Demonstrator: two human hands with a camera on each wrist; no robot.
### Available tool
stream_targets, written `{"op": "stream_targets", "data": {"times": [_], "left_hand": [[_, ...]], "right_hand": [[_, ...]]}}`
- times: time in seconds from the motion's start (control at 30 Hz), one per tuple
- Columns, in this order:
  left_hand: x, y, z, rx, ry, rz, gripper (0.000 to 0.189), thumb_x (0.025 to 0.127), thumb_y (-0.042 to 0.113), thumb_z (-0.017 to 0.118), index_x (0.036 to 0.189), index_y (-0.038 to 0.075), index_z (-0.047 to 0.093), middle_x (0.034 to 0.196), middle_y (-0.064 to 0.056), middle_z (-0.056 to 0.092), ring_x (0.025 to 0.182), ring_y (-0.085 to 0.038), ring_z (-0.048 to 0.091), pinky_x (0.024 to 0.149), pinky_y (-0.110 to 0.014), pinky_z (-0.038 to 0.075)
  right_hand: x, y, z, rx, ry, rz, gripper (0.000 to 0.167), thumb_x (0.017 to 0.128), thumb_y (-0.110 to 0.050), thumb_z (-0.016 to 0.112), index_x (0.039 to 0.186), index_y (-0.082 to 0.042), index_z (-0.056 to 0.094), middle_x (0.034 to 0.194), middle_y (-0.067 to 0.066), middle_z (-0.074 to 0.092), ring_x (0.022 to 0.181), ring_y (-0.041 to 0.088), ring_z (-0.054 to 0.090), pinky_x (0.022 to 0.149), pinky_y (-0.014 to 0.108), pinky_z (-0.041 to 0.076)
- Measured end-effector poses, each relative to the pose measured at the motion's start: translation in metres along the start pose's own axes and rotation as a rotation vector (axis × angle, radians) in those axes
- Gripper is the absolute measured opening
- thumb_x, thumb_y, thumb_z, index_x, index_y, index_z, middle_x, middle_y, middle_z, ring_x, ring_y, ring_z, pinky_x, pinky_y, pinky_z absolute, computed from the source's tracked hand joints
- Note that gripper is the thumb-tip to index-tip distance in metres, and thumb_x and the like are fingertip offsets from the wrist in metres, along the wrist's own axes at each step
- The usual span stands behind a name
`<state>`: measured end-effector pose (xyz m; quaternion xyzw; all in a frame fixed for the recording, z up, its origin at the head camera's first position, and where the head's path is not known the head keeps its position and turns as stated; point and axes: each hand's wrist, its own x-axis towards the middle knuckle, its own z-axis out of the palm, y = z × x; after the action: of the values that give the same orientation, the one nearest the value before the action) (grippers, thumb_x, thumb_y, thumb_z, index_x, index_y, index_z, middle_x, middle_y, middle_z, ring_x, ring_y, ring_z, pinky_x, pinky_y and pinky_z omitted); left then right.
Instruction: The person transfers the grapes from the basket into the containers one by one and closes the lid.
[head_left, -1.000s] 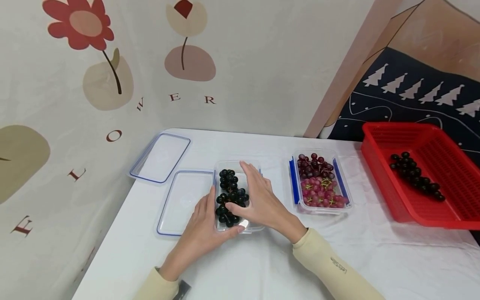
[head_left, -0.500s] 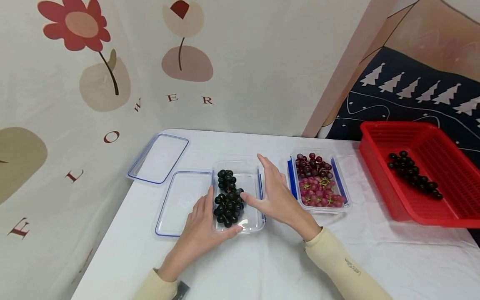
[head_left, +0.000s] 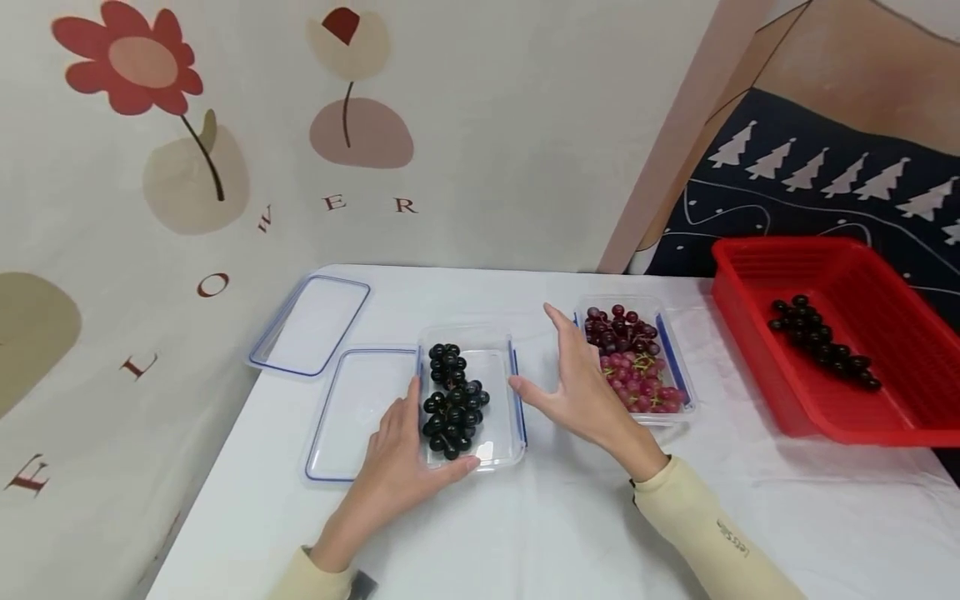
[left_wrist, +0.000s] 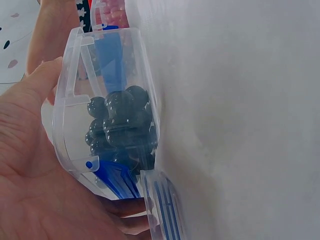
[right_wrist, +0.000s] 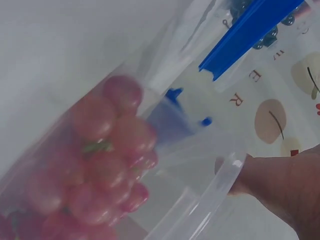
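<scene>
A bunch of black grapes (head_left: 453, 412) lies along the left half of a clear plastic food container (head_left: 497, 421). My left hand (head_left: 396, 467) holds this container at its near left corner. Its thumb (left_wrist: 42, 82) lies at the rim, and the fingers reach round the side by the blue latch (left_wrist: 117, 180). My right hand (head_left: 588, 396) is in the air between the two containers, thumb and fingers spread, holding nothing. Beside it, a second container (head_left: 678, 362) bears dark red grapes (head_left: 621, 329) and pink grapes (head_left: 641, 383), partly hidden by that hand.
Two clear lids with blue seals lie at the left: a near lid (head_left: 360, 425) against the first container, a far lid (head_left: 318, 321) by the table edge. A red basket (head_left: 757, 367) at the right holds another black grape bunch (head_left: 823, 342). A printed cloth (head_left: 510, 167) hangs behind.
My right hand has let go of the black grapes and moved right, out of the first container towards the second. The left hand stays at the container's corner. The view has shifted slightly.
</scene>
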<state>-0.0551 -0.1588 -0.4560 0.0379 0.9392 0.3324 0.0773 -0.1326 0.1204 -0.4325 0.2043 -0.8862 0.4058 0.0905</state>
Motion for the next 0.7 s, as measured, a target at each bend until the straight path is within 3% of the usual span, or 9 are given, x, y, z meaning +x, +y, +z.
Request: {"op": "stream_targets", "data": {"times": [0.33, 0.53, 0.7], "left_hand": [[0.000, -0.003, 0.003, -0.007, 0.006, -0.005, 0.144, 0.081, 0.077, 0.083, 0.176, 0.009, -0.001, 0.173, -0.036, 0.018, 0.161, -0.052, 0.017, 0.123, -0.073, 0.018], [-0.001, -0.004, 0.004, 0.001, 0.008, -0.012, 0.145, 0.079, 0.079, 0.083, 0.176, 0.009, -0.001, 0.173, -0.035, 0.019, 0.161, -0.051, 0.018, 0.123, -0.073, 0.020], [0.000, -0.001, 0.004, -0.003, 0.009, -0.011, 0.144, 0.080, 0.079, 0.083, 0.176, 0.010, 0.000, 0.173, -0.035, 0.020, 0.161, -0.051, 0.019, 0.123, -0.073, 0.020]], "right_hand": [[0.002, 0.018, -0.030, -0.045, 0.149, -0.008, 0.101, 0.095, -0.043, 0.075, 0.172, -0.005, 0.023, 0.178, 0.017, 0.023, 0.162, 0.039, 0.022, 0.118, 0.082, 0.011], [-0.004, 0.038, -0.049, -0.032, 0.226, -0.019, 0.095, 0.094, -0.037, 0.076, 0.170, -0.004, 0.029, 0.176, 0.017, 0.025, 0.159, 0.041, 0.027, 0.117, 0.081, 0.016], [-0.010, 0.052, -0.073, -0.005, 0.252, 0.018, 0.094, 0.097, -0.035, 0.077, 0.171, -0.007, 0.027, 0.176, 0.016, 0.025, 0.160, 0.039, 0.025, 0.119, 0.080, 0.014]]}}
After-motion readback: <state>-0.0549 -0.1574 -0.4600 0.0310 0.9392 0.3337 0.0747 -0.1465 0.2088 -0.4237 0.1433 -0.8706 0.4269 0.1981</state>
